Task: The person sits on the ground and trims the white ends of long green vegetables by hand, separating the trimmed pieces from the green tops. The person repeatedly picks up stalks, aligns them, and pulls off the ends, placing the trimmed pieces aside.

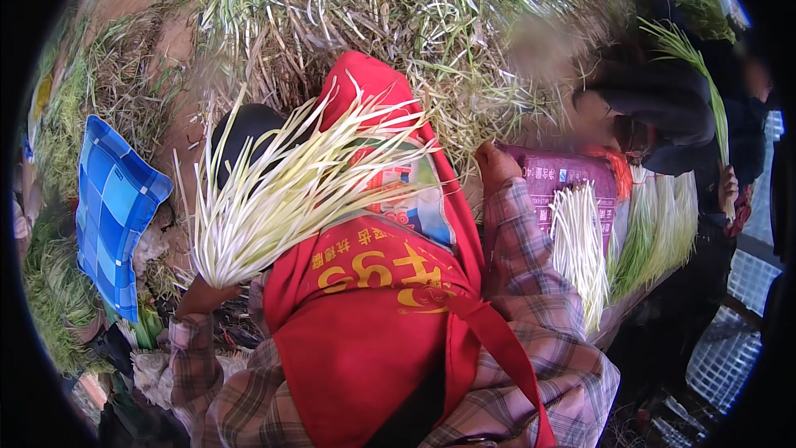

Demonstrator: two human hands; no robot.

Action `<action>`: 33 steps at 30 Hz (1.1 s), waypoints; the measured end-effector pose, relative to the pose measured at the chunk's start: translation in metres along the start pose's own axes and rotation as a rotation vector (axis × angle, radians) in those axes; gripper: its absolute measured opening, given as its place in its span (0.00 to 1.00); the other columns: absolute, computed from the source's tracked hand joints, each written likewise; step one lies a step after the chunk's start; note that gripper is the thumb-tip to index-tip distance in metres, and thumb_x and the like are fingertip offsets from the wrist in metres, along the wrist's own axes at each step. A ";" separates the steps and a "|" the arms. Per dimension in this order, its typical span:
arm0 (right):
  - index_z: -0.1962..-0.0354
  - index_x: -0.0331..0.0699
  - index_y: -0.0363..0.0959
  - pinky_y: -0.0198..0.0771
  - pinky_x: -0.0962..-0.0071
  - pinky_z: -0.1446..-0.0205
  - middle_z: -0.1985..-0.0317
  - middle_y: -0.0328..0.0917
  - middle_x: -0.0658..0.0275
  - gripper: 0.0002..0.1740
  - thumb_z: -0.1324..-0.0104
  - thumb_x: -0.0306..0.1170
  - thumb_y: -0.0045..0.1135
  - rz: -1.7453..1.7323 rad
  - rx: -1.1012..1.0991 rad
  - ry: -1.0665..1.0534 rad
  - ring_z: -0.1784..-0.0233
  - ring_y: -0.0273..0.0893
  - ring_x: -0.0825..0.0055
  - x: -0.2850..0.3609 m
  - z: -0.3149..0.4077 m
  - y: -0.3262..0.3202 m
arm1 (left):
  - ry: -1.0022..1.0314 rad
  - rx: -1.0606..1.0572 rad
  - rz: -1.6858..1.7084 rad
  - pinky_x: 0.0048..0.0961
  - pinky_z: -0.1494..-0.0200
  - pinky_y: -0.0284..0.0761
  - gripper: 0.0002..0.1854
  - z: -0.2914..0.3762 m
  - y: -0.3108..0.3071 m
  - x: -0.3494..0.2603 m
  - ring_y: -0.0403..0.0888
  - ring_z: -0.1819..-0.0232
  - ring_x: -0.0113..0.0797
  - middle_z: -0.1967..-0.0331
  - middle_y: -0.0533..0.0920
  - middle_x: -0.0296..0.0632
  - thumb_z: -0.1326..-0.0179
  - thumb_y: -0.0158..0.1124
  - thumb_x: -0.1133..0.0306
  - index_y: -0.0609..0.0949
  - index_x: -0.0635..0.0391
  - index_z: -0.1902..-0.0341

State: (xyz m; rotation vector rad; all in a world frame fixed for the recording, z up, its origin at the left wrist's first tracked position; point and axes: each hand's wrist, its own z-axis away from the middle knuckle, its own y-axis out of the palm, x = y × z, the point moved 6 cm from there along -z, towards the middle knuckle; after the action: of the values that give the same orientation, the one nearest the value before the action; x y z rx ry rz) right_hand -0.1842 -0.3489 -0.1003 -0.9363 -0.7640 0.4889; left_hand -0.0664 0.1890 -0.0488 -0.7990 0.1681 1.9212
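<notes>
My left hand [208, 295] grips the gathered base of a loose bunch of blanched, pale yellow-white chives [273, 199]. The leaves fan out up and to the right, over my lap and the red apron [367, 336]. To the right, my right hand [497, 165] is at the near left corner of a purple sack [535, 165] that bears writing. Its fingers are curled, but whether they pinch the sack or anything else cannot be made out. On the sack lies a neat bundle of white stalks [581, 249], beside my right forearm.
Loose green and dry leaves [373, 6] are heaped ahead of me. A blue checked cushion [118, 211] stands at the left. Beyond the purple sack lie green and yellow bunches [656, 230]. A co-worker in dark clothes [659, 99] sits at the right, holding a green bunch [715, 99].
</notes>
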 end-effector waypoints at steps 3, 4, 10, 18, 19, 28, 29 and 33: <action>0.67 0.43 0.71 0.67 0.62 0.65 0.70 0.74 0.56 0.12 0.41 0.41 0.49 0.020 -0.062 -0.160 0.65 0.73 0.56 0.019 0.010 -0.026 | -0.011 0.000 0.006 0.27 0.57 0.70 0.29 -0.002 0.001 0.001 0.73 0.61 0.28 0.60 0.78 0.39 0.60 0.66 0.75 0.71 0.60 0.49; 0.65 0.44 0.71 0.67 0.63 0.66 0.70 0.74 0.57 0.11 0.42 0.40 0.50 -0.004 -0.107 -0.261 0.66 0.73 0.57 0.034 0.016 -0.034 | -0.013 0.008 -0.003 0.27 0.57 0.70 0.29 -0.003 0.001 0.000 0.73 0.61 0.29 0.59 0.78 0.39 0.60 0.65 0.75 0.71 0.60 0.49; 0.62 0.47 0.68 0.70 0.66 0.65 0.67 0.73 0.60 0.11 0.41 0.41 0.47 0.010 -0.055 -0.546 0.64 0.74 0.61 0.109 0.033 -0.019 | -0.101 0.009 -0.055 0.28 0.56 0.69 0.29 -0.003 0.002 -0.009 0.73 0.60 0.30 0.59 0.78 0.40 0.60 0.64 0.74 0.71 0.61 0.49; 0.64 0.41 0.69 0.66 0.57 0.59 0.67 0.75 0.54 0.17 0.38 0.45 0.40 0.012 -0.079 -0.025 0.62 0.72 0.53 0.045 -0.018 -0.007 | 0.061 0.035 -0.068 0.29 0.48 0.65 0.32 0.000 0.017 -0.021 0.71 0.51 0.34 0.52 0.75 0.41 0.59 0.65 0.73 0.68 0.60 0.45; 0.64 0.41 0.69 0.65 0.57 0.58 0.67 0.75 0.53 0.18 0.38 0.46 0.40 -0.009 -0.124 0.125 0.61 0.72 0.52 0.024 -0.023 -0.019 | 0.090 -0.002 -0.054 0.29 0.47 0.65 0.33 0.000 0.014 -0.022 0.71 0.50 0.34 0.51 0.74 0.41 0.59 0.66 0.73 0.68 0.60 0.44; 0.71 0.37 0.71 0.68 0.71 0.69 0.69 0.72 0.60 0.04 0.43 0.29 0.53 -0.306 -0.254 -0.597 0.68 0.73 0.62 0.118 0.025 -0.058 | 0.094 0.125 0.022 0.29 0.46 0.64 0.34 -0.011 0.015 -0.011 0.70 0.49 0.33 0.50 0.74 0.43 0.62 0.67 0.74 0.69 0.60 0.45; 0.67 0.38 0.70 0.70 0.73 0.67 0.66 0.72 0.60 0.06 0.45 0.25 0.53 -0.351 -0.263 -0.717 0.66 0.74 0.64 0.141 0.035 -0.055 | 0.105 0.117 0.015 0.29 0.46 0.64 0.34 -0.012 0.015 -0.011 0.70 0.50 0.33 0.50 0.74 0.43 0.62 0.67 0.74 0.69 0.60 0.45; 0.58 0.41 0.68 0.74 0.75 0.58 0.53 0.69 0.61 0.15 0.46 0.27 0.51 -0.178 -0.024 -0.945 0.59 0.75 0.65 0.194 0.053 -0.024 | 0.239 0.149 -0.014 0.29 0.46 0.63 0.32 -0.011 0.017 -0.020 0.70 0.50 0.33 0.51 0.74 0.43 0.60 0.65 0.75 0.69 0.60 0.45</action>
State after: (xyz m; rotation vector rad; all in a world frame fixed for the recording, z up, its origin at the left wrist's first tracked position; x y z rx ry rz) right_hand -0.0986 -0.2035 0.0111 -0.6170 -1.6903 0.7733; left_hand -0.0699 0.1608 -0.0495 -0.9239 0.4444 1.7734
